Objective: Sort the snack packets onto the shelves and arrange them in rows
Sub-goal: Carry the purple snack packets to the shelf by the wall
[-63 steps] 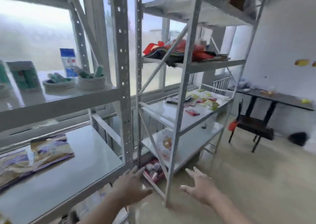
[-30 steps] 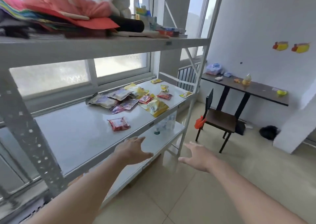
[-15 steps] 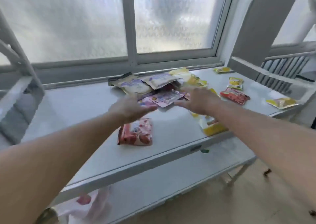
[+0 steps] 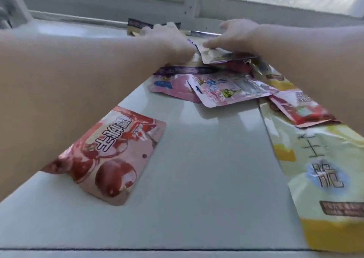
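Note:
Snack packets lie scattered on the grey metal shelf. My left hand and my right hand both reach to the far pile by the window. The right thumb and fingers pinch a beige packet with a purple edge, whose near corner is lifted. My left hand rests on the packets beside it, fingers hidden. Nearer lie two pink packets, a red fruit packet under my left forearm, a small red packet and a large yellow packet.
A grey window frame with frosted glass runs just behind the pile. A shelf upright stands at the far left. The shelf's front edge crosses the bottom of the view. Bare shelf surface lies between the red and yellow packets.
I have leaned in close over the shelf. Both hands moved past the pink packets to the back of the pile, and the right hand took hold of the beige packet.

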{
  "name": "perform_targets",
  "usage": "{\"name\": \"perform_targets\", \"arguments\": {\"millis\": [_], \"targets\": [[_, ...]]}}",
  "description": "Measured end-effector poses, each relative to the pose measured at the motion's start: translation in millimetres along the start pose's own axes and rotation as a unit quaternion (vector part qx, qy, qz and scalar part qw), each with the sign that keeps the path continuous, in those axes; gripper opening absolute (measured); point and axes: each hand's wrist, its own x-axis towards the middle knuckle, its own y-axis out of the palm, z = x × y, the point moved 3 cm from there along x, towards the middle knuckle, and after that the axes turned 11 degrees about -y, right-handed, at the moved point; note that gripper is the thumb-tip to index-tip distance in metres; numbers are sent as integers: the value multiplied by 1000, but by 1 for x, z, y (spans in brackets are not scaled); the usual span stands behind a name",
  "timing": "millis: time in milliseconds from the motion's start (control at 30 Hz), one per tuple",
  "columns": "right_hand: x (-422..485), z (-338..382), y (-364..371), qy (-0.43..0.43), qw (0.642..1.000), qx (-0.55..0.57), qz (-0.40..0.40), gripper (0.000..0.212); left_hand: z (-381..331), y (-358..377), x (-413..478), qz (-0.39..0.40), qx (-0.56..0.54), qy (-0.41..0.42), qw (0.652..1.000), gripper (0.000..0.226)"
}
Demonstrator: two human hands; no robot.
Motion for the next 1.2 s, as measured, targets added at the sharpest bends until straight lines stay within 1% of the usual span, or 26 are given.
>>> {"name": "perform_targets", "arguments": {"millis": [67,133,267,333,400,500,567,667,733,900,1000,1067,1200], "targets": [[7,-4,6,-5,1000,18,21,93,-7,4,1,20,11,9,1000,84],[10,-8,10,-15,998,37,39,94,-9,6,3,40,8,-7,999,87],[9,-10,14,-25,996,75,35,92,-6,1,3,63,9,-22,998,92],[8,-8,14,-24,997,76,22,87,-5,-4,7,60,7,-17,998,89],[7,-6,12,-32,998,57,-3,77,-3,-7,11,44,8,-9,999,81],[7,-2,8,-51,997,42,-38,55,2,-8,14,3,-15,-9,1000,63],[6,0,5,-62,996,38,-51,44,5,-7,16,-17,-37,-12,999,58],[4,3,0,-73,994,35,-69,36,8,-10,16,-29,-102,-9,994,38],[3,3,-4,-78,993,25,-79,33,9,-15,15,-33,-150,-11,988,30],[-3,7,-20,-99,988,23,-116,30,22,-41,6,-85,-178,6,980,33],[-9,16,-37,-111,983,18,-147,39,37,-69,-5,-113,-190,15,975,34],[-19,29,-51,-118,977,18,-179,44,49,-92,-14,-130,-198,22,971,36],[-54,75,-73,-162,960,30,-225,40,84,-138,-49,-159,-221,20,962,37]]}}
